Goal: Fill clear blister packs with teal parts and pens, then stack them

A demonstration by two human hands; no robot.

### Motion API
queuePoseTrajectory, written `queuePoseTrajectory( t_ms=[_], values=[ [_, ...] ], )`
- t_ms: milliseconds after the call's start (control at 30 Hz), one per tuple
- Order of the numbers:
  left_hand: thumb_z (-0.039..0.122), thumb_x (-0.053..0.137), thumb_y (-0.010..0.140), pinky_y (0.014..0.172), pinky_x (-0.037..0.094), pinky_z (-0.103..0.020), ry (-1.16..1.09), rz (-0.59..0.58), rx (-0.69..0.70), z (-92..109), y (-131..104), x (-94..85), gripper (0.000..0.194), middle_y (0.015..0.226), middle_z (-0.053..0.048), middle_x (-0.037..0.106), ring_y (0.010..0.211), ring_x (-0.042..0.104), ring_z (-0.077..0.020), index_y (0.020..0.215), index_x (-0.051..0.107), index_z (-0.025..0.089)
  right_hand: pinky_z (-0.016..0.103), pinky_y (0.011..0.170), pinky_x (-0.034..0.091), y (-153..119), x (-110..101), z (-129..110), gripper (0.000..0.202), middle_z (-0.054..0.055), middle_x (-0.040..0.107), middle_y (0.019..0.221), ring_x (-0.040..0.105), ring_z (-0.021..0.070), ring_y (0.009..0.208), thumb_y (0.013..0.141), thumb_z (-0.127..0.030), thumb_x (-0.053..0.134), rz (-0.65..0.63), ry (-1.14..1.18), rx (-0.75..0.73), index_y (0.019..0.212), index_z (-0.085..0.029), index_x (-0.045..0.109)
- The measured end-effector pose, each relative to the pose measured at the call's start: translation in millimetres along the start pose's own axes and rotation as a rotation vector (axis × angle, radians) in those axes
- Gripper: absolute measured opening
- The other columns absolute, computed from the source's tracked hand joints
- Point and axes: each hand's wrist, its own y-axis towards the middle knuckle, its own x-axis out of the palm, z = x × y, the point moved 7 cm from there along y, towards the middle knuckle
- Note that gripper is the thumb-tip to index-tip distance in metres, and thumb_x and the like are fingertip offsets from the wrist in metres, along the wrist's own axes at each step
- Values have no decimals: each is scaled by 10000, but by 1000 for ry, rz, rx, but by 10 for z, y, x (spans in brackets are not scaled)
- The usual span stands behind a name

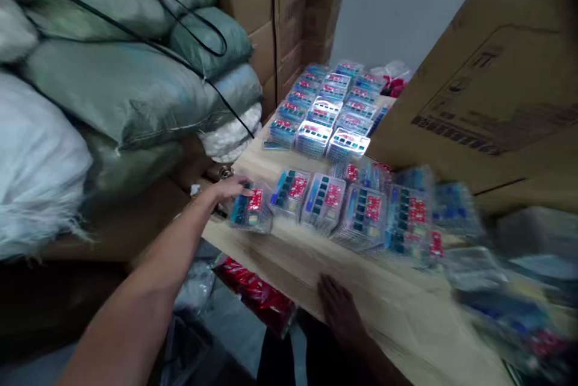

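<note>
My left hand [232, 187] reaches to the leftmost pack [251, 210], a clear plastic case with dark squares and a red label, and its fingers are wrapped over the top left corner. Beside it, a row of similar stacked cases [323, 198] runs to the right along the wooden table [280, 247]. My right hand [338, 308] lies on the table's near edge, fingers together and stretched out, with no case under it. Further back stand several more stacks of cases [323, 110], some shining with glare.
Large woven sacks [121, 85] are piled at the left, with a black cable [167, 52] hanging over them. Cardboard boxes [487, 97] stand at the right and back. A red package [255, 289] lies below the table's near edge. Blurred clear cases [474, 268] lie at the right.
</note>
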Motion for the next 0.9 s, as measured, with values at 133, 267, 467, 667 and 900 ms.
queuePoseTrajectory(
  t_ms=[133, 267, 467, 667, 900],
  values=[
    [481, 793, 599, 776, 571, -320, -126, 46, -146, -72, -323, 185, 634, 1310, -95, 625, 1057, 653, -299, 1157, 644, 219, 446, 1112, 263, -39, 40, 26, 758, 103, 219, 1617, 234, 274, 1482, 903, -199, 418, -2, 72, -7, 1581, -209, 80],
    [507, 808, 583, 598, 561, -294, -283, 91, -275, -62, -650, 419, 704, 1200, -110, 661, 901, 683, -277, 1187, 599, 212, 480, 1112, 277, -54, 80, 39, 671, 91, 268, 1606, 233, 278, 1483, 926, -232, 399, -7, 209, 44, 1568, -242, 205],
    [530, 805, 567, 632, 527, -276, -332, 141, -315, -37, -882, 566, 671, 1164, -97, 663, 958, 644, -270, 1118, 613, 200, 494, 1165, 238, 588, -16, -97, 607, 132, 406, 1536, 347, 274, 1430, 917, -415, 414, -18, 881, 389, 1474, -174, 418],
    [562, 807, 541, 789, 498, -294, -463, 48, -256, -187, -736, 592, 606, 1026, -61, 713, 996, 631, -259, 996, 686, 180, 436, 1004, 452, 1528, 187, -586, 597, 122, 545, 1406, 527, 276, 1276, 825, -517, 510, -84, 1617, 879, 1340, -214, 521],
    [522, 851, 529, 921, 498, -374, -781, -136, -181, -293, -605, 816, 577, 989, -83, 746, 986, 661, -278, 970, 715, 175, 369, 762, 515, 1772, 484, -835, 420, 110, 684, 1103, 637, 251, 1042, 870, -553, 408, -36, 1755, 1150, 1062, -246, 620]
  ],
)
